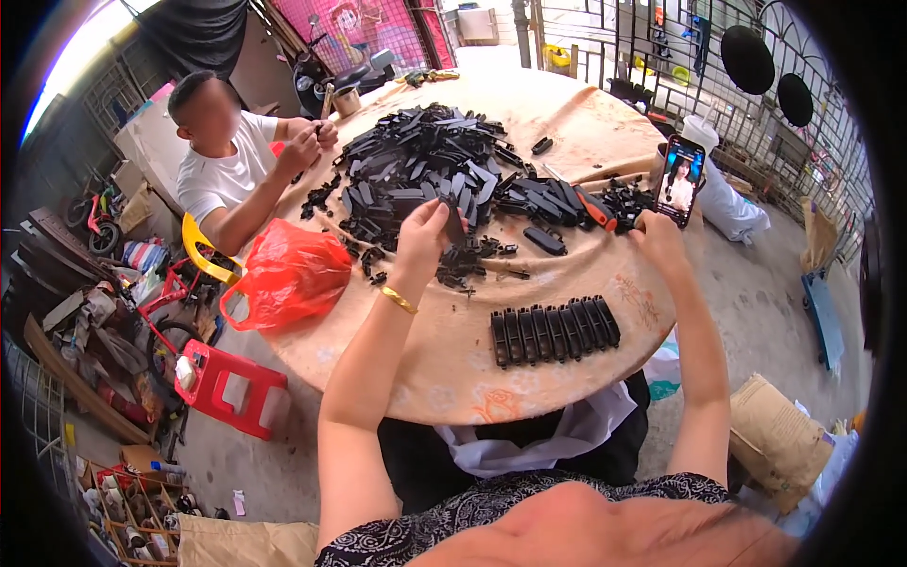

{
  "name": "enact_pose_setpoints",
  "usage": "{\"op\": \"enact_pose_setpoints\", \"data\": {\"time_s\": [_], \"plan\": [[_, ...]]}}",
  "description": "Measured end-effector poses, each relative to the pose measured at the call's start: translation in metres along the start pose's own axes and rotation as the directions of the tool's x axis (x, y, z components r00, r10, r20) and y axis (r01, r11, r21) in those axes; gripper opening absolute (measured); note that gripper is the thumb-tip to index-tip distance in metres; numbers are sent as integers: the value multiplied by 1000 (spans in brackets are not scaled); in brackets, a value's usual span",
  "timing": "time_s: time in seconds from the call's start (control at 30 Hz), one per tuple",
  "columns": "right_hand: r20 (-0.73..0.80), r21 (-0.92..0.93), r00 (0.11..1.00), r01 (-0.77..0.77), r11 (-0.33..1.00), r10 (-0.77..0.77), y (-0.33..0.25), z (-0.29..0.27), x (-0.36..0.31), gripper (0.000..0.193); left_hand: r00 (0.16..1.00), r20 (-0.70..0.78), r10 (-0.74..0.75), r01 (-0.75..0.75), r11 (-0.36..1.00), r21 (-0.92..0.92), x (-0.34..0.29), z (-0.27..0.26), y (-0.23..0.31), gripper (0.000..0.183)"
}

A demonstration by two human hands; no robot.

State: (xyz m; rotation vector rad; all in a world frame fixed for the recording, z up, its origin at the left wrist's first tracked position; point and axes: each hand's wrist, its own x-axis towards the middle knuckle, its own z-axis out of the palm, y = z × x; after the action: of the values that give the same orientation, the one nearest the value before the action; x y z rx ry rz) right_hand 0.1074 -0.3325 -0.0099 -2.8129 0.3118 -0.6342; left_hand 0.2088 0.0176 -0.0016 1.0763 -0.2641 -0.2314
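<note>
Over the near edge of a big heap of black plastic parts (416, 170), my left hand (425, 236) is closed around a long black plastic piece (455, 225). A gold bangle circles that wrist. My right hand (658, 236) is at the table's right side, its fingers curled beside a pile of small black parts (628, 200) and just below a propped phone (680, 180) with a lit screen. What those fingers hold, if anything, is hidden. Between my arms lies a neat row of several black pieces (555, 331), side by side. One loose black piece (545, 241) lies beyond the row.
A screwdriver with a red-orange handle (595, 210) lies right of the heap. At left, a red plastic bag (293, 274) sits on the cloth-covered round table (435, 378). Across from it, a person in white (227, 161) handles something small. A red stool (227, 387) stands at left.
</note>
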Motion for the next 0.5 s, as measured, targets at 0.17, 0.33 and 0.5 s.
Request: {"op": "enact_pose_setpoints", "data": {"time_s": [0.17, 0.33, 0.5], "plan": [[-59, 521, 994, 106, 847, -87, -37, -9, 5, 21, 968, 177, -180, 209, 965, -157, -7, 10, -2, 23], [250, 901, 928, -118, 418, -277, -106, -16, 4, 25, 935, 244, -256, 290, 950, -114, -21, 21, -5, 23], [240, 953, 911, -154, 262, -337, -130, 4, 0, 21, 932, 242, -269, 263, 963, 61, -26, 35, -18, 15]]}}
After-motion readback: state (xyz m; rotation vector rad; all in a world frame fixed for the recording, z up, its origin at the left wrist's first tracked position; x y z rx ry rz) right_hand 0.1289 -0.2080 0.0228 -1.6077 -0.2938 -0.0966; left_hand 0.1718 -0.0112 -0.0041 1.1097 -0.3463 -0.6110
